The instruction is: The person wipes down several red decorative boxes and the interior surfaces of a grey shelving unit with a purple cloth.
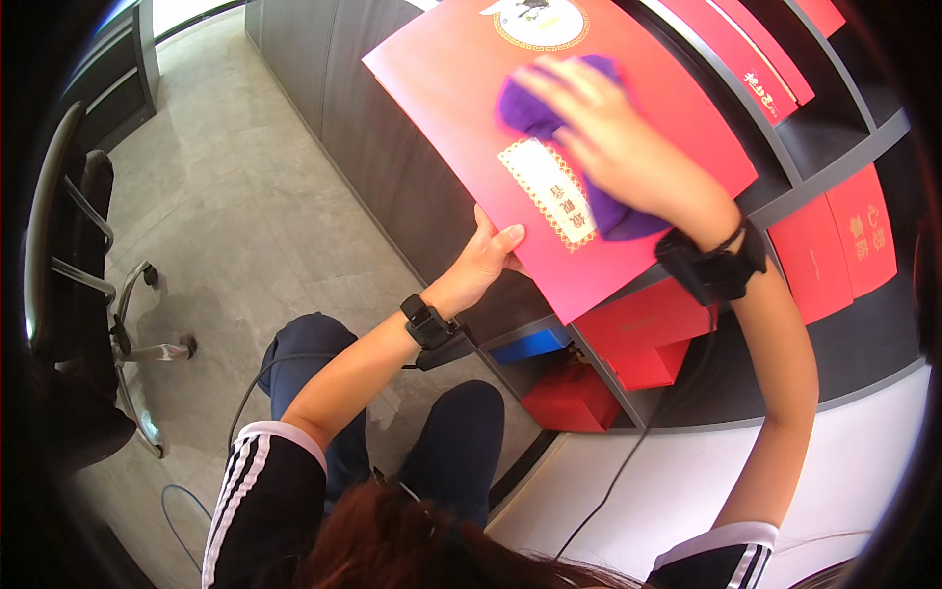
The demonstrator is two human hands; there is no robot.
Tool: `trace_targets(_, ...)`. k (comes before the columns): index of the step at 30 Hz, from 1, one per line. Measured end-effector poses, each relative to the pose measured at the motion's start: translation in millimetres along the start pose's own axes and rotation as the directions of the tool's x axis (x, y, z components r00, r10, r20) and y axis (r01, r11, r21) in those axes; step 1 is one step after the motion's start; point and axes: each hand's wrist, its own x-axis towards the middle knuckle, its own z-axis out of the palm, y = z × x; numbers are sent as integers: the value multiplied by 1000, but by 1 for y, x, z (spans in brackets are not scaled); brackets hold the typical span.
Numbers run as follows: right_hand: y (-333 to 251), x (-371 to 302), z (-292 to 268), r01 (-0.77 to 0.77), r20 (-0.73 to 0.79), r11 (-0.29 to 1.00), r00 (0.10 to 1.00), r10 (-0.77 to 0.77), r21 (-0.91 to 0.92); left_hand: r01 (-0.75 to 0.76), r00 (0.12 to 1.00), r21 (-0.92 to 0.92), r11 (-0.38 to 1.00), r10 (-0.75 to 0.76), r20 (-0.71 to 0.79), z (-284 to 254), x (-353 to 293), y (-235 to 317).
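A large flat red box (442,108) with a gold-edged cream label (549,191) and a round emblem at its far end is held up in front of the shelves. My left hand (486,253) grips its near left edge, thumb on top and the other fingers mostly hidden beneath. On the box's upper face, my right hand (603,137) presses a purple cloth (613,211), its fingers bent over the fabric. Part of the cloth bunches past the fingertips, and the rest trails below the palm toward the wrist.
Grey shelves (849,172) on the right hold several red boxes (834,245). A blue item (530,344) and another red box (569,398) sit in lower compartments. A dark cabinet front (363,108) runs beyond my left hand. An office chair (88,275) stands at left. Black cables (623,466) trail from my wrists.
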Motion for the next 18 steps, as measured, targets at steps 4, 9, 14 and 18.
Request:
trace_targets(4, -44, 13, 29, 169, 174, 983, 968, -179, 69, 31, 999, 3, 1000, -30, -26, 7, -6, -5)
trace_targets(9, -26, 28, 26, 239, 160, 960, 952, -261, 145, 32, 998, -20, 999, -33, -52, 3, -4, -10)
trace_targets(14, 65, 69, -14, 124, 138, 989, 984, -112, -79, -1, 1000, -97, 995, 3, 16, 2, 1, -13)
trace_targets(18, 57, 106, -32, 47, 19, 994, 999, -49, 94, 40, 999, -74, 996, -42, -18, 6, -7, 4)
